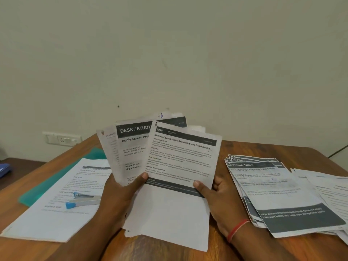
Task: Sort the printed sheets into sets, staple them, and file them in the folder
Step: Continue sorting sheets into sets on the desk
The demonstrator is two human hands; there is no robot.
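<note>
The left hand (120, 194) grips the fanned printed sheets (175, 166), thumb across their face; the right hand (218, 193) pinches their right edge. They stand centre frame, long axis upright, headings uppermost.

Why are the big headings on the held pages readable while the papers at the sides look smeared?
Head view: light is soft and even, no glare; the held sheets at centre are sharpest, though their small print smears; the right pile and the stapler on the left sheet soften toward the frame's edges.
</note>
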